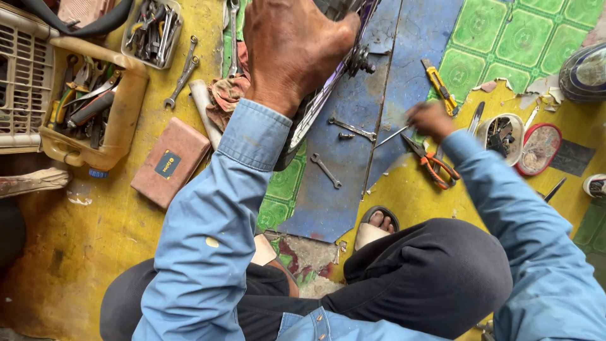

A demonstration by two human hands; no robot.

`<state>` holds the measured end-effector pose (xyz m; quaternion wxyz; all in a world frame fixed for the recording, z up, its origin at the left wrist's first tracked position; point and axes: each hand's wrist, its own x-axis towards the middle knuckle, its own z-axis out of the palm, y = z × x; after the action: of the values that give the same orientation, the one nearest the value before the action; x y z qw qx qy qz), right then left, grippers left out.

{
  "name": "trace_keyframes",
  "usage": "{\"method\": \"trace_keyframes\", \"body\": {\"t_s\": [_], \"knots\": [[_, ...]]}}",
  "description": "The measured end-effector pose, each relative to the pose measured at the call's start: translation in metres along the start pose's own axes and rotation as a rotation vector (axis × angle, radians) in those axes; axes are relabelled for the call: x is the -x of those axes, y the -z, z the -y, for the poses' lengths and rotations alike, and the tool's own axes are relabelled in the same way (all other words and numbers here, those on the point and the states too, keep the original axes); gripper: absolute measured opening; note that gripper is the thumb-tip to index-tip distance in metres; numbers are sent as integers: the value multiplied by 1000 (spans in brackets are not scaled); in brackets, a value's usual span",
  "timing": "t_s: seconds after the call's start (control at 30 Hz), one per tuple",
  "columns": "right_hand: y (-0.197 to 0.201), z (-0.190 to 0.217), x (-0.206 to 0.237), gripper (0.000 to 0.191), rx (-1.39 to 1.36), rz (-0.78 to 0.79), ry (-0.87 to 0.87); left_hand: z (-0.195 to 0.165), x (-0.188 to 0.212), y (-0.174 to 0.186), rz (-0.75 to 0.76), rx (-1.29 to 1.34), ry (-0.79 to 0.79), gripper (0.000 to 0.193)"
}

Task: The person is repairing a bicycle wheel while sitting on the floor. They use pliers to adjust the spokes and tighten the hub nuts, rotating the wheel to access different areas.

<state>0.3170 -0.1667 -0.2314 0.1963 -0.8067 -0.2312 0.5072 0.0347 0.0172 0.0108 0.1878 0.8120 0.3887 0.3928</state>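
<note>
Knees: dark trousers fill the bottom of the view, a sandalled foot poking out between them onto the floor
Sleeves: both arms wear light blue denim; the left one runs up the middle of the view, the right one comes in from the lower right
Left hand: clamped palm-down over the rim of a bicycle wheel, fingers curled over its far side, holding it on edge
Wheel: stands upright, its rim running from the upper centre down and left towards the knees, with the hub and sprocket just right of the left hand
Right hand: blurred, closed around the handle end of a thin metal tool
Tool axis: the shaft points left and slightly down from the right hand, towards the wheel; its tip is apart from the rim, over the blue sheet
Nearer hand: the left is already on the wheel; the right is well to the right of it
Around the right hand: orange-handled pliers just below it, a yellow utility knife just above, a small tub of parts to the right
On the blue sheet: two small spanners and a bolt
Left side: yellow tub of hand tools, reddish flat case
</note>
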Motion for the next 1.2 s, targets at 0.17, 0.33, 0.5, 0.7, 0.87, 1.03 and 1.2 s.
{"method": "trace_keyframes", "body": {"t_s": [0.17, 0.33, 0.5, 0.7, 0.87, 1.03, 1.2], "knots": [[134, 32, -26, 12, -9, -625, 404, 1, 3, -2, 25, -7, 47, 39], [172, 75, -4, 7, -185, -515, 456, 6, 7, -1, 8, -30, 35, 43], [96, 118, 30, 27, 137, -256, 703, -3, 14, -8, 71, -73, 58, 52], [27, 157, 40, 29, 221, -37, 834, -22, 14, -15, 79, -80, 92, 58], [10, 149, 24, 29, 305, -138, 755, -28, 13, -14, 91, -29, 144, 52], [7, 145, 26, 22, -67, -68, 819, -25, 12, -13, 56, -55, 86, 55], [26, 139, 30, 6, -874, 178, 439, -20, 12, -8, 81, -52, 136, 50]]}}
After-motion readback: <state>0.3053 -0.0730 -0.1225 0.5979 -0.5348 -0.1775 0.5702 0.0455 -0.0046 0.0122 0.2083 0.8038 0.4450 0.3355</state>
